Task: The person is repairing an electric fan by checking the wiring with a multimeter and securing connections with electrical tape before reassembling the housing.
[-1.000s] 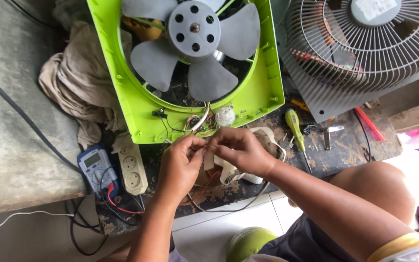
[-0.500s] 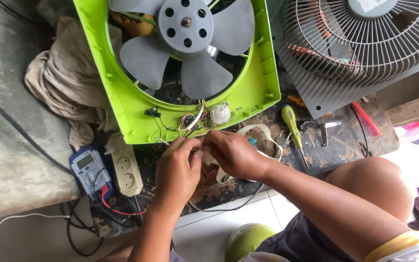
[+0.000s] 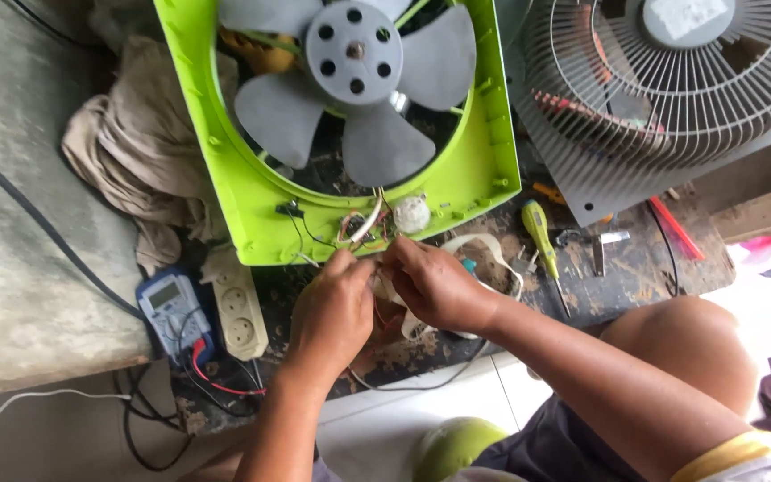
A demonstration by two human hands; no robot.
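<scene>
1. Both hands pinch thin wires at the lower edge of the fan housing: the left hand (image 3: pixel 332 308) has its fingertips closed on a strand just below the green frame, and the right hand (image 3: pixel 435 286) meets it from the other side, fingers curled tight on the same bundle of wires (image 3: pixel 369 228). What sits between the fingertips is too small to make out.

2. As for progress, my judgement is that the job is in its wiring stage. The green fan housing (image 3: pixel 234 170) lies flat and open, its grey blade (image 3: pixel 354 85) exposed, and the grille (image 3: pixel 671 89) is off and set aside to the right. Loose leads hang out of the frame near a small white round part (image 3: pixel 410 214), so the connections look unfinished, and refitting the grille would remain.

3. Near the hands, on the left, a blue multimeter (image 3: pixel 174 311) lies with red and black leads trailing, touching a cream power strip (image 3: pixel 238 312). On the right, a yellow-green screwdriver (image 3: pixel 537 230) lies on the board, with pliers (image 3: pixel 595 245) and a red tool (image 3: pixel 675 228) beyond it.

4. Everything rests on a dark, worn work board (image 3: pixel 635 268), stained and flaking, at floor level; the person's knee shows just beside it over pale tiles.

5. Further off, a crumpled beige cloth (image 3: pixel 136 152) lies against the housing's left side, on a grey concrete slab (image 3: pixel 20 178) crossed by a black cable.
</scene>
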